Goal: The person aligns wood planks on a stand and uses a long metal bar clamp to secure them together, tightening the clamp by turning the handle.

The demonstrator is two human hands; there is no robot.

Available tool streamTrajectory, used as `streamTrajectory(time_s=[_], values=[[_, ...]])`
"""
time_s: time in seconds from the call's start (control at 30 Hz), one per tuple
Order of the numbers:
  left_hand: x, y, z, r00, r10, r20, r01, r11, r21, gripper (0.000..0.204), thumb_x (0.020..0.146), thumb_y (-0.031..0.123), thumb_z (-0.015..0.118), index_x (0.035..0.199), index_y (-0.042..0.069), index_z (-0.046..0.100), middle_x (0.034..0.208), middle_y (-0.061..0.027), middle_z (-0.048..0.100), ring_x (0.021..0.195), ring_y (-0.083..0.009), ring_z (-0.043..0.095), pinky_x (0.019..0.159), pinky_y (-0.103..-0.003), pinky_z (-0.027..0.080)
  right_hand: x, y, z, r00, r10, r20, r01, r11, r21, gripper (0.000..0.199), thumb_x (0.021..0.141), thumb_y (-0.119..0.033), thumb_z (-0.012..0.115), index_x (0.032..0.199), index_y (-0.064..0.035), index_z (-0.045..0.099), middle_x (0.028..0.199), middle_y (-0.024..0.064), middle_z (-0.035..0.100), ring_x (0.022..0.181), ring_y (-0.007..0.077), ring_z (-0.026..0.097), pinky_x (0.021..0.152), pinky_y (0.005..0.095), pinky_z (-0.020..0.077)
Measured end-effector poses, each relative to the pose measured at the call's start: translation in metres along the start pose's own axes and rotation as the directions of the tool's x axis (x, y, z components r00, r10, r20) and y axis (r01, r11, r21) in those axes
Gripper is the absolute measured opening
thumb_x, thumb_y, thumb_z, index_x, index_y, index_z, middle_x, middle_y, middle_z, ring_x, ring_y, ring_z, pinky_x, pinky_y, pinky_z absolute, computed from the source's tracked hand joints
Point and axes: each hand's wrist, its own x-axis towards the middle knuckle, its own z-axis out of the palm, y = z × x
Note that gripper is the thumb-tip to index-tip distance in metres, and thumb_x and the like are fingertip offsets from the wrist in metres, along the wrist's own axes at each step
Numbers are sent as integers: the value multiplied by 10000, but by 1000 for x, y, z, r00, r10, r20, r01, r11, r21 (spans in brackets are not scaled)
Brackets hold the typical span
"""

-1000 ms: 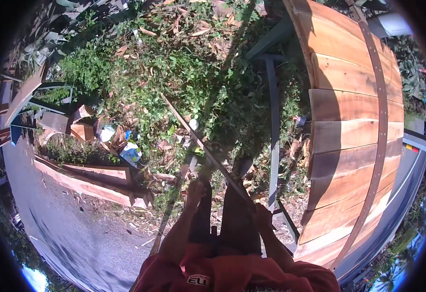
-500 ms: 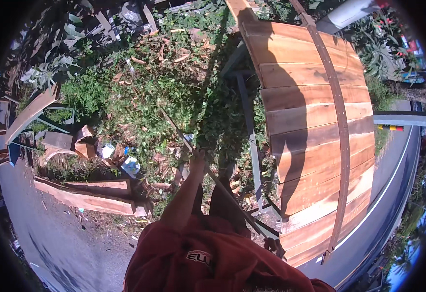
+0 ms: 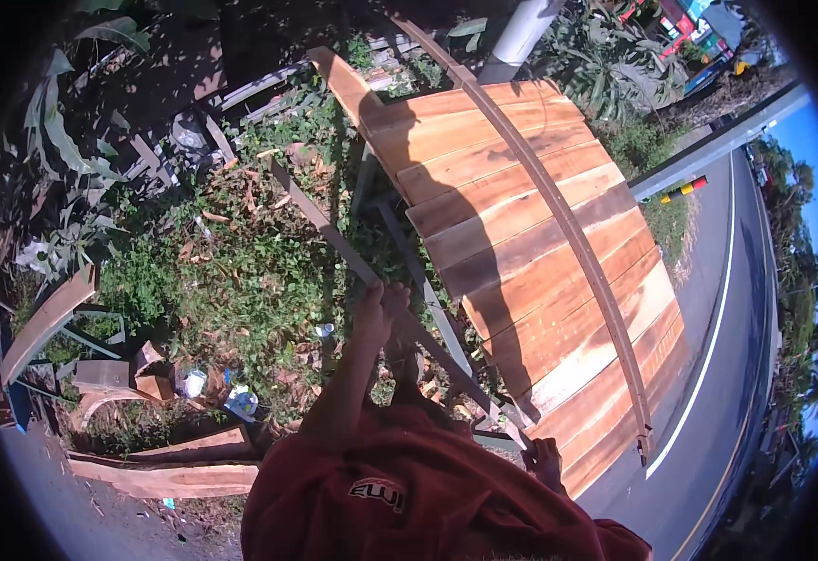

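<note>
A long, thin, flat grey-brown bar (image 3: 323, 224) slants in front of me, its far end over the weeds and its near end by the planks' lower left edge. My left hand (image 3: 378, 304) is wrapped round its middle. At its near end, my right hand (image 3: 544, 458) has its fingers curled on the bar, in shadow. Beside the bar, wooden planks (image 3: 559, 280) lie side by side as a broad panel. Across the planks runs a long brown strip (image 3: 559, 201) with a row of small dots or holes. My shadow falls on the panel.
Green metal legs (image 3: 425, 294) stand under the panel's left side. Loose boards (image 3: 166, 475) and wood offcuts (image 3: 114, 376) lie at left, near litter. A grey rail (image 3: 722, 140) and a road (image 3: 708, 402) are at right. Weeds (image 3: 241, 290) cover the ground ahead.
My view has turned, so the panel sits further left and tilted. The bar now shows a broader face and lies closer to the panel's edge. My left hand still grips it.
</note>
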Motion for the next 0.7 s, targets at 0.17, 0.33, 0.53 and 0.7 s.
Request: streamTrajectory(time_s=[0.17,0.33,0.53,0.7], values=[[-9,48,51,997,70,31,-73,989,132,280,1020,301,499,1146,51,506,1077,-175,657,985,-326,667,890,-486,543,13,-4,35,993,4,116,-30,975,221,424,757,-142,775,1130,-88,582,1013,168,574,871,361,627,688,457,536],[-19,67,71,1000,-6,23,1,981,192,324,1044,316,449,1204,35,469,1134,-196,633,1059,-346,644,922,-507,534,59,-74,31,998,-66,9,58,922,383,527,807,-159,751,1295,-112,556,1114,159,606,957,368,640,786,435,544],[-32,90,84,997,-76,-13,76,962,264,358,1062,325,397,1249,24,447,1212,-216,600,1174,-365,589,1020,-536,479,104,-161,17,987,-161,0,153,942,299,537,841,-210,737,1319,-85,525,1168,198,608,935,378,668,757,439,560],[-26,113,64,992,-120,47,101,950,296,397,1056,342,414,1291,22,428,1213,-204,601,1196,-361,577,1050,-534,455,99,-191,36,994,-84,-75,103,947,304,459,852,-209,723,1271,-111,563,1016,134,663,796,373,685,661,460,552]])
